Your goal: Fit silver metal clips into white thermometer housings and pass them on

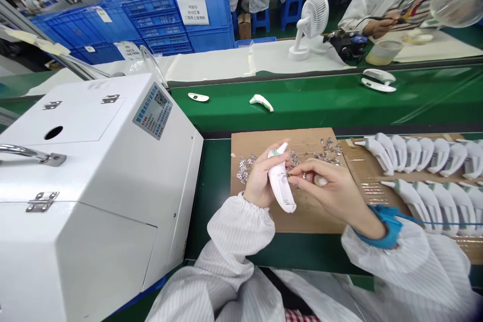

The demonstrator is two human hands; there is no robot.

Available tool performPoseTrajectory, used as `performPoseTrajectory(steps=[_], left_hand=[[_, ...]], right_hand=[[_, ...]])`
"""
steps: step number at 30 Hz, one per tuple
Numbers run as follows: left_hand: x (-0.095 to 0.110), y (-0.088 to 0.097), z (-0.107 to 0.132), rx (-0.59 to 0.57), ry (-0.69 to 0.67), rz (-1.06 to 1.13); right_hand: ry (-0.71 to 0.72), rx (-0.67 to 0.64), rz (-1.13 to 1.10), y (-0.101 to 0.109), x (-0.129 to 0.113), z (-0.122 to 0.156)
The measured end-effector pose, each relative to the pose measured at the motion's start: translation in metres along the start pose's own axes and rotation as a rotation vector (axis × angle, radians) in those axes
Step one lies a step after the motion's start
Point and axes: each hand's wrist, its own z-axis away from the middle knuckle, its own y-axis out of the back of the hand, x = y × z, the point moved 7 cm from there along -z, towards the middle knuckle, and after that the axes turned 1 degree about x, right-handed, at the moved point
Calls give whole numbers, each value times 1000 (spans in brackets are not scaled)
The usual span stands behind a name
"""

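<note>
My left hand (pixel 261 176) is closed around a white ear thermometer (pixel 281 186), held tilted with its narrow tip pointing up and away from me. The open battery compartment on its body faces my right hand. My right hand (pixel 326 183) pinches a small metal piece (pixel 290 175) at the thermometer's side edge. A rounded pale end of something shows between the fingers of this hand; I cannot make out what it is. Beneath both hands lies a cardboard sheet (pixel 302 219), with small metal clips (pixel 246 167) scattered at its left and more metal clips (pixel 330 151) at its back right.
At right, two rows of white thermometers (pixel 409 153) stand on cardboard. A large white machine box (pixel 166 181) fills the left. Behind is a green conveyor belt (pixel 226 110) with a few white housings (pixel 261 102). Beyond are a fan (pixel 315 15), blue crates (pixel 158 20) and a co-worker's hand (pixel 381 26).
</note>
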Motion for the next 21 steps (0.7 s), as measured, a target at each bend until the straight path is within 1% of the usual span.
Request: performPoseTrajectory(steps=[8, 13, 15, 19, 21], left_hand=[[2, 0, 5, -11, -23, -17], [1, -2, 7, -24, -11, -15], [1, -2, 8, -6, -18, -15], [-1, 1, 11, 68, -44, 41], [-5, 4, 11, 100, -7, 111]], right_hand=[[123, -7, 72, 6, -15, 3], [197, -70, 116, 2, -22, 3], [225, -37, 185, 1, -24, 5], [307, 89, 322, -1, -32, 12], [311, 70, 297, -6, -32, 15]])
